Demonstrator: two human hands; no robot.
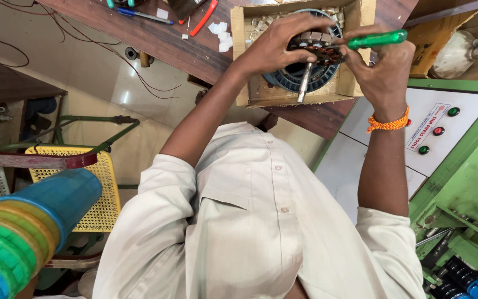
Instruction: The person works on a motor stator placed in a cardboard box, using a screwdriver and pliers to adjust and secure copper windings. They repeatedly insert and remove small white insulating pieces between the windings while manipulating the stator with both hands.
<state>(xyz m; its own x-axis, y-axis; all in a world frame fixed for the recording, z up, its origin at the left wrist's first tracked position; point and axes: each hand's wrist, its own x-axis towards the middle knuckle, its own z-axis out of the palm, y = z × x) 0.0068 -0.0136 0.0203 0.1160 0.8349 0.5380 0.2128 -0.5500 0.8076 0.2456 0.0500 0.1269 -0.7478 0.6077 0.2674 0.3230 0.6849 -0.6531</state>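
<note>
Left hand fingers grasping wound motor stator; right hand fingers clenched around green-handled tool, tip beside left fingertips.

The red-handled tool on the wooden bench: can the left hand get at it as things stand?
Probably yes, once freed. The left hand grips the wound motor core over the cardboard box; the red-handled tool lies uncovered beyond the box, nothing between.
</note>
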